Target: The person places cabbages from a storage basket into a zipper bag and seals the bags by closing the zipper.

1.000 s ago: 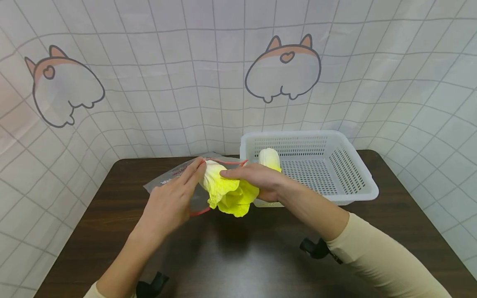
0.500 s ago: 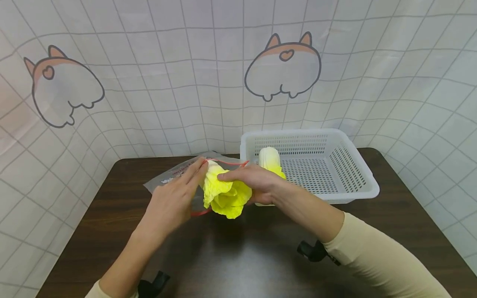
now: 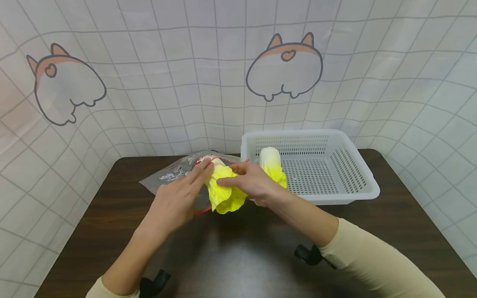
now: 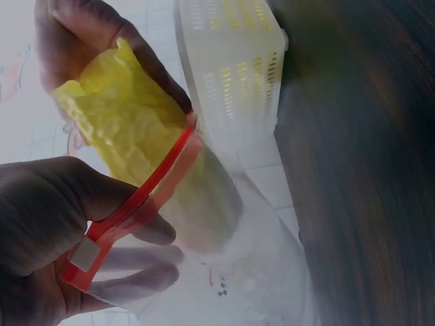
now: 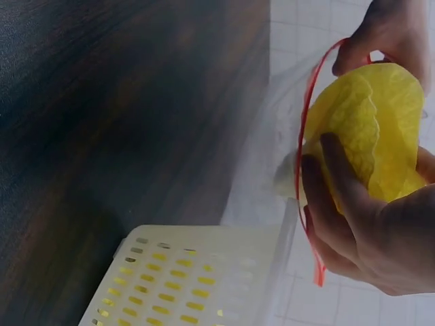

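My right hand (image 3: 251, 180) grips a napa cabbage (image 3: 225, 194) round its yellow leafy part. The cabbage's pale base end is inside a clear zip bag (image 3: 160, 179), showing through the film in the left wrist view, while its leaves stick out past the red zip edge (image 4: 163, 170). My left hand (image 3: 179, 196) holds the bag at its mouth, with thumb and fingers at the red strip and fingertips visible through the plastic. The bag's body extends left, behind my left hand in the head view.
Just right of my hands, a white perforated basket (image 3: 335, 198) stands on the dark wooden table (image 3: 238, 260). Another napa cabbage (image 3: 271, 161) lies at its left end. A white checked cloth with cartoon drawings (image 3: 223, 74) hangs behind the table.
My right hand has moved left with the cabbage, and the white base has gone deeper into the bag. More of the second cabbage shows. My left hand has shifted slightly right.
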A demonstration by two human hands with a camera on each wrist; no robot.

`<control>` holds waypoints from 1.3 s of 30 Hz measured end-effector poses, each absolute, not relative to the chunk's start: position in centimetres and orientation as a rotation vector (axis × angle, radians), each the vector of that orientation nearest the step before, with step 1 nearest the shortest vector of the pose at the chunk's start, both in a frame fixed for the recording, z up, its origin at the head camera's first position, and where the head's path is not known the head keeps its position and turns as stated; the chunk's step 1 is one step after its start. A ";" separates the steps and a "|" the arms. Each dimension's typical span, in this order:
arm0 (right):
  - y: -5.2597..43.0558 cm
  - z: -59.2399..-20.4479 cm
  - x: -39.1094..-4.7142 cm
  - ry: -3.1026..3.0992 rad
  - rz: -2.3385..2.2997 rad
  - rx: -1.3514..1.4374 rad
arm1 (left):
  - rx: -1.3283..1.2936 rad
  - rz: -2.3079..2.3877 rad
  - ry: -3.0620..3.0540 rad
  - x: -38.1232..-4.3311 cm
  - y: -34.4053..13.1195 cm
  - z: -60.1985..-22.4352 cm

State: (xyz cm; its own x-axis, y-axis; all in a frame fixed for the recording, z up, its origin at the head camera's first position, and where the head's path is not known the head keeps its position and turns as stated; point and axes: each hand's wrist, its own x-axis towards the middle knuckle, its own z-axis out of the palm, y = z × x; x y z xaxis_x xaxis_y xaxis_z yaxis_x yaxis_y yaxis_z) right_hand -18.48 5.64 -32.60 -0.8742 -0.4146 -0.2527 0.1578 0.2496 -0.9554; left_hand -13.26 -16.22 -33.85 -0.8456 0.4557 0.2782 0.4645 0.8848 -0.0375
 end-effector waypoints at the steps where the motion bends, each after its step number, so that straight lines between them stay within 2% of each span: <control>1: 5.6 -32.7 -18.5 2.079 -1.662 -0.243 | -0.698 -0.045 -2.772 -13.2 -16.2 -33.9; 14: 4.8 -34.0 -19.2 2.259 -1.617 -0.233 | -0.739 -0.025 -2.757 -13.1 -16.0 -34.0; 39: 2.8 -35.6 -19.1 2.492 -1.365 -0.404 | -0.744 -0.163 -2.766 -13.5 -16.3 -34.2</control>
State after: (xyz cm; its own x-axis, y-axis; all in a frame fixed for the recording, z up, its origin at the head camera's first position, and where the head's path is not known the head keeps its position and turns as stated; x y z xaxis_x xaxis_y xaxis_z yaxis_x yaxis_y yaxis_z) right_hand -19.10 2.84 -35.64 -0.9245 -0.3674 -0.1018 -0.1121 0.5173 -0.8484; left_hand -13.52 -16.33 -34.24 -0.8313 0.4753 0.2882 0.5059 0.8618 0.0380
